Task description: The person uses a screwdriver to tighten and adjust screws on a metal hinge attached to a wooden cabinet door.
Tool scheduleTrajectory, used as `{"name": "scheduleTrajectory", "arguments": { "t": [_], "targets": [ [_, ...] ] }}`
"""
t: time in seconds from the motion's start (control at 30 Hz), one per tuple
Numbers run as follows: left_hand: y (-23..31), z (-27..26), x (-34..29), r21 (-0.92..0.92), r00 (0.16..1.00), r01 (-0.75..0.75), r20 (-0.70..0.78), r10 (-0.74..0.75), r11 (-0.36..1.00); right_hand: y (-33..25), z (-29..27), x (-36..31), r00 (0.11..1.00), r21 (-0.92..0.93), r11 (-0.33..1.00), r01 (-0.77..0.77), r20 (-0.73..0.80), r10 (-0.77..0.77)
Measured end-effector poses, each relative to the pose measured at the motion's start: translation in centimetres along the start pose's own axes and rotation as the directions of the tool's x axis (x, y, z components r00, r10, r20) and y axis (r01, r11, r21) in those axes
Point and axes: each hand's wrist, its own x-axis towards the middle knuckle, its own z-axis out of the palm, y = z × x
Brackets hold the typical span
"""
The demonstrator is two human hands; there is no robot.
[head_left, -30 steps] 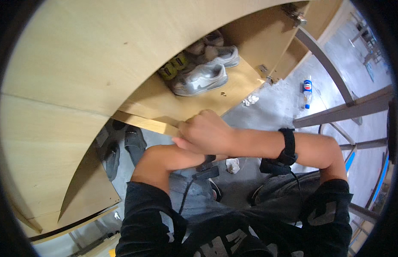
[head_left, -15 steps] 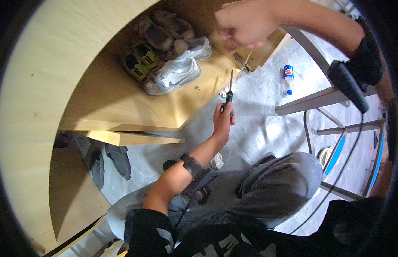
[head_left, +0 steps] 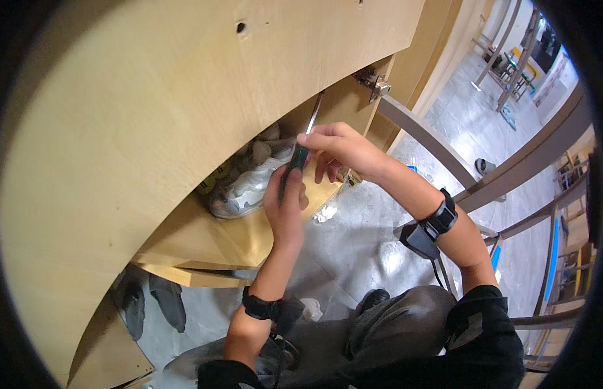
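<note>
- While your left hand (head_left: 286, 200) closes around the dark green handle (head_left: 295, 167) of the screwdriver (head_left: 299, 157), its metal rod (head_left: 313, 115) points up to the edge of the big wood board (head_left: 165, 110).
- Your right hand (head_left: 338, 149) has a fingertip at the top of the handle; I cannot tell if it pinches.
- The screwdriver is in front of the open shelf (head_left: 240, 235), where a white shoe (head_left: 248, 188) sits.
- A metal hinge (head_left: 379, 87) is near, on the right.
</note>
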Motion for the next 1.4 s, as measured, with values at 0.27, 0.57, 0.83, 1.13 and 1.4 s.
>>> {"name": "scheduleTrajectory", "arguments": {
  "t": [0.27,0.57,0.83,1.13,1.4],
  "targets": [
    [3.5,4.2,1.4,0.184,0.961,-0.215,0.216,0.174,0.959,-0.2,-2.0,-1.5,0.962,0.557,0.798,0.229,-0.254,-0.098],
    [3.6,5.1,3.0,0.222,0.890,-0.436,0.247,0.383,0.872,0.5,-2.3,-0.1,0.920,0.743,0.553,0.376,-0.368,-0.131],
    [4.9,4.7,2.9,0.295,0.890,-0.455,0.177,0.419,0.840,2.2,-5.9,-1.0,0.333,-0.407,0.913,-0.011,-0.863,-0.381],
    [4.6,4.1,4.6,0.254,0.877,-0.478,0.086,0.473,0.841,2.1,-8.9,-0.9,0.451,-0.589,0.798,-0.132,-0.752,-0.480],
    [4.6,3.4,3.9,0.316,0.886,-0.449,0.035,0.462,0.836,2.6,-9.2,-1.1,0.552,-0.649,0.736,-0.191,-0.692,-0.466]
  ]
}}
